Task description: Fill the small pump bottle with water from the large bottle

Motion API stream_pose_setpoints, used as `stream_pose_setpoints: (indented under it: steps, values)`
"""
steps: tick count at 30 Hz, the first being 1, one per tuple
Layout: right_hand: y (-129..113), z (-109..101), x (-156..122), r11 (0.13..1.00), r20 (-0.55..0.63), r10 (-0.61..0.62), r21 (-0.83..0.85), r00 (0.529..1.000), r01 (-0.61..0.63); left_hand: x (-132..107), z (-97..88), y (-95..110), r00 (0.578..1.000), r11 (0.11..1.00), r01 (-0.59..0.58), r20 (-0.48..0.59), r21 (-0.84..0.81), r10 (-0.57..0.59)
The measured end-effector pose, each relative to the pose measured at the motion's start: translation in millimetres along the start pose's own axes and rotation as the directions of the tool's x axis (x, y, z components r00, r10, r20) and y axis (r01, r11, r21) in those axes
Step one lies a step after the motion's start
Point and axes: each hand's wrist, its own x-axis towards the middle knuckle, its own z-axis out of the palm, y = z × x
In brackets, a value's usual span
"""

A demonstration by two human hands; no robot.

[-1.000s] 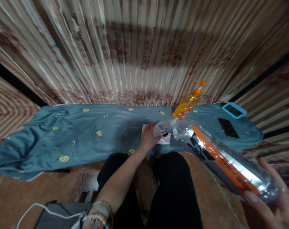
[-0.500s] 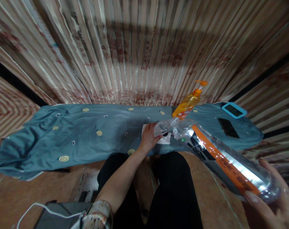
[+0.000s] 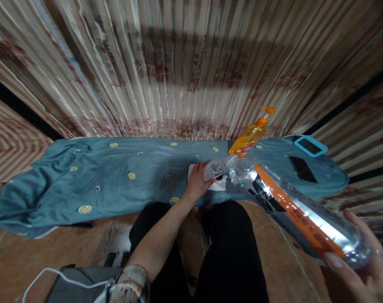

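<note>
While your right hand (image 3: 358,269) cradles the base of the large clear bottle (image 3: 292,206), the bottle tilts neck-down over the table (image 3: 115,172), meeting the small clear container (image 3: 215,168). Neither shows its contents clearly. The frame edge cuts off your right hand. Your left hand (image 3: 196,183) keeps a narrow grip on the small container.

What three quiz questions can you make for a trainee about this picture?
1. True or false: the right hand holds the big clear bottle at its base.
2. What colour is the pump bottle? A green, B orange, C purple.
3. Fill in: the left hand holds a small clear container over the ___ cloth.
Key: 1 true; 2 B; 3 blue.
</note>
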Motion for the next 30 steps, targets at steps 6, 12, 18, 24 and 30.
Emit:
stream_pose_setpoints:
  steps: [6,12,18,24,30]
  values:
    - [1.6,-1.6,-0.6,0.999,0.004,-0.026,-0.032,1.000,0.026,0.1,1.3,-1.6,1.000,1.000,-0.023,-0.013,0.004,0.023]
    - [1.5,-0.6,-2.1,0.999,0.005,-0.016,-0.029,1.000,0.016,-0.2,1.5,-2.2,1.000,1.000,-0.008,-0.003,0.007,0.008]
    - [-0.4,-0.8,-2.2,0.999,0.006,-0.033,-0.033,0.999,0.034,-0.6,0.8,-1.7,1.000,1.000,-0.016,-0.009,-0.002,0.016]
    - [-1.7,-0.7,-1.3,0.999,-0.005,-0.017,-0.045,1.000,0.016,-0.7,1.7,-3.2,1.000,1.000,-0.020,-0.014,-0.001,0.020]
    - [1.2,-2.5,-1.1,1.000,0.010,-0.009,-0.027,1.000,0.010,-1.0,1.5,-3.5,1.000,1.000,-0.024,-0.011,0.003,0.024]
